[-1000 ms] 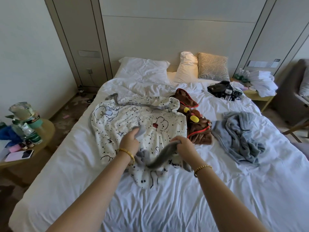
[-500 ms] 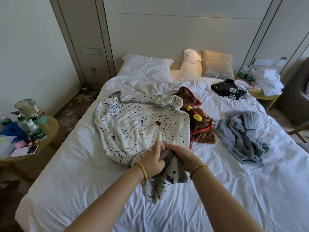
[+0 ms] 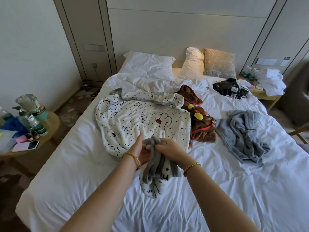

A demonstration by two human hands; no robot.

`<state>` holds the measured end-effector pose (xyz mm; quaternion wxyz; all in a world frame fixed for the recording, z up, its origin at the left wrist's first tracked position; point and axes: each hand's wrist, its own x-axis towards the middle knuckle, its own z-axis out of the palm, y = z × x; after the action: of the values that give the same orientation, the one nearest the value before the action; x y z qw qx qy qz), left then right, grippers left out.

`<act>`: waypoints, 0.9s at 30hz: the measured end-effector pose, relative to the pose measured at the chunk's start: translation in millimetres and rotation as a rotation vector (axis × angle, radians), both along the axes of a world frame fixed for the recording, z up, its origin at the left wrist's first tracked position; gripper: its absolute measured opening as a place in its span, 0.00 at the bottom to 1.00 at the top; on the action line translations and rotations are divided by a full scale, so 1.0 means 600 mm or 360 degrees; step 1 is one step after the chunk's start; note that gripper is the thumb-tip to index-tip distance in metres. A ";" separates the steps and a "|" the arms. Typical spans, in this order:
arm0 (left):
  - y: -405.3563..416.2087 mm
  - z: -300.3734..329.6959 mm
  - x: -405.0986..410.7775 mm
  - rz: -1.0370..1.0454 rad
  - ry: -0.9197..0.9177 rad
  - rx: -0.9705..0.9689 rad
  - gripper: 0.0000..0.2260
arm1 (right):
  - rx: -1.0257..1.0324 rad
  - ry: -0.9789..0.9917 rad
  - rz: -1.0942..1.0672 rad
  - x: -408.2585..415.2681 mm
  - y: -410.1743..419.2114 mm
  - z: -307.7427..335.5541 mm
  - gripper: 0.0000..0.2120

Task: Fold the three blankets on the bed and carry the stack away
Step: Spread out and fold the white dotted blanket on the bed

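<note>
A white blanket [image 3: 142,119] with black specks, cartoon drawings and a grey border lies spread on the middle of the bed [image 3: 83,164]. Its near corner is bunched and lifted, grey underside showing. My right hand [image 3: 170,148] is shut on that bunched corner. My left hand [image 3: 142,151] touches it from the left with fingers partly apart, palm against the cloth. A brown blanket [image 3: 200,128] with red trim and yellow spots lies crumpled to the right of the white one. Further right sits a crumpled grey-blue blanket [image 3: 245,134].
Pillows [image 3: 148,64] lean at the headboard. A black bag with cables [image 3: 229,87] lies at the bed's far right. A round side table [image 3: 48,131] on the left holds bottles and a phone [image 3: 25,145]. White towels [image 3: 270,79] sit on the right nightstand.
Both hands came together on the white blanket's near corner and pulled it nearer and up. The left hand's fingers have since loosened while the right keeps its hold.
</note>
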<state>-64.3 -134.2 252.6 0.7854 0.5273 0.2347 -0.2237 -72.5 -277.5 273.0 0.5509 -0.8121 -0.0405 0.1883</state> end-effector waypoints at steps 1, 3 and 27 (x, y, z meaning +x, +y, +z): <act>0.001 0.000 0.001 -0.0099 0.0048 0.0038 0.27 | -0.0133 -0.0034 0.0117 -0.003 0.003 0.002 0.06; 0.003 -0.005 0.007 -0.0244 0.0087 0.0225 0.20 | -0.0321 -0.0029 0.0331 -0.007 0.009 0.001 0.10; 0.011 0.023 -0.003 -0.0738 -0.0588 0.1320 0.27 | 0.0460 0.0424 -0.0320 0.000 0.004 -0.038 0.04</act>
<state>-66.2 -127.6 266.6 0.4680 0.8637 0.0378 -0.1833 -72.7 -275.0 250.4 0.6780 -0.6926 0.0873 0.2302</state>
